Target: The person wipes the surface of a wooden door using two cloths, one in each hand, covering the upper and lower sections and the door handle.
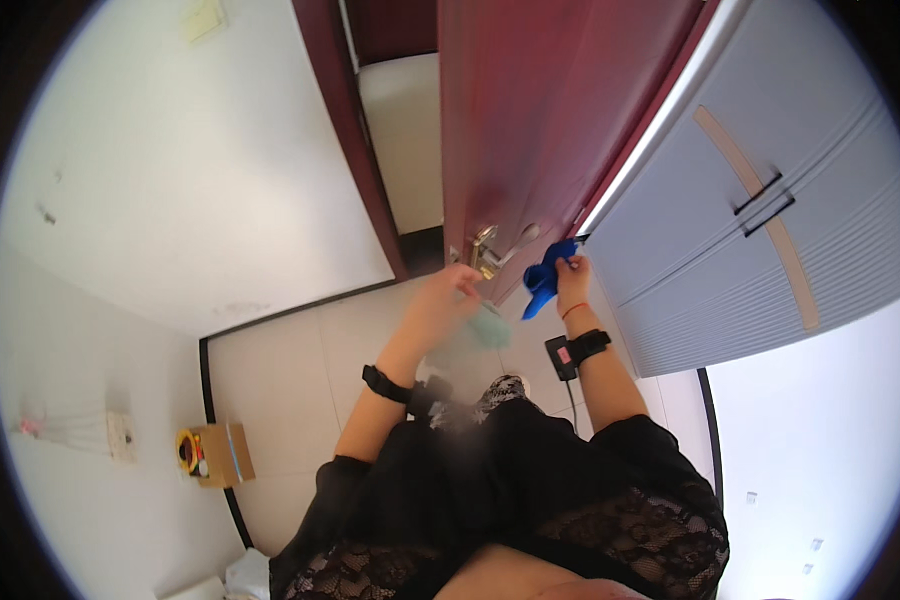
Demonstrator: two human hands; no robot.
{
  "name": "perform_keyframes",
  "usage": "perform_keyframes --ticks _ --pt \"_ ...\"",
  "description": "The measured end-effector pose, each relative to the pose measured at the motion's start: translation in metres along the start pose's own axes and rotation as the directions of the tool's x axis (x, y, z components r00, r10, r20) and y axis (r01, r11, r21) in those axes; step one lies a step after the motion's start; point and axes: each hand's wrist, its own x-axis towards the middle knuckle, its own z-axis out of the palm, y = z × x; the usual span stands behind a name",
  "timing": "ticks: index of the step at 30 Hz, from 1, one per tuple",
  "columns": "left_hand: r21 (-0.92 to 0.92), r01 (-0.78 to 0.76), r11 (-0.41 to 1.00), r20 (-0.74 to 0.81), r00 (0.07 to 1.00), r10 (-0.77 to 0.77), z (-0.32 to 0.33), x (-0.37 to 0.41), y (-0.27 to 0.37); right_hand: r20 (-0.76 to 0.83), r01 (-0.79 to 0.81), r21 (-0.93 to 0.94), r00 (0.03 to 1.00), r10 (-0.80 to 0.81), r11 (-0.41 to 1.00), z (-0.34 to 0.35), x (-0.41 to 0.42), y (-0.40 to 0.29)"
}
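A blue cloth is pinched in my right hand, near the lower part of a dark red door. My left hand, blurred, is close to the door's edge by the brass and silver lever handle. A pale green cloth hangs at my left hand's fingers and appears held there. Whether the left fingers touch the handle cannot be told. Both wrists carry black straps with small devices.
The door stands ajar beside its dark red frame. A grey ribbed cabinet with black handles is at the right. On the tiled floor, a cardboard box stands by the left wall, and a white bag lies lower down.
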Motion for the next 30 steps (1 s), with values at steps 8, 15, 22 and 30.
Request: perform_keyframes --ticks 8,15,22,30 --pt "0.084 -0.151 0.985 -0.015 0.988 0.153 0.037 0.046 0.031 -0.032 0.511 0.333 0.846 -0.532 0.792 -0.036 -0.013 -0.225" --pt "0.238 -0.149 0.96 0.181 0.978 0.107 0.03 0.088 0.015 -0.089 0.999 -0.023 0.041 -0.995 0.043 -0.001 -0.01 -0.328" --pt "0.466 0.081 0.881 0.088 0.987 -0.138 0.045 0.148 0.022 0.126 0.934 -0.035 -0.349 -0.929 -0.355 0.047 0.053 -0.336" --pt "0.585 0.392 0.71 -0.231 0.92 -0.318 0.054 0.16 0.026 -0.278 0.949 -0.157 0.222 -0.935 0.272 0.054 0.252 -0.336"
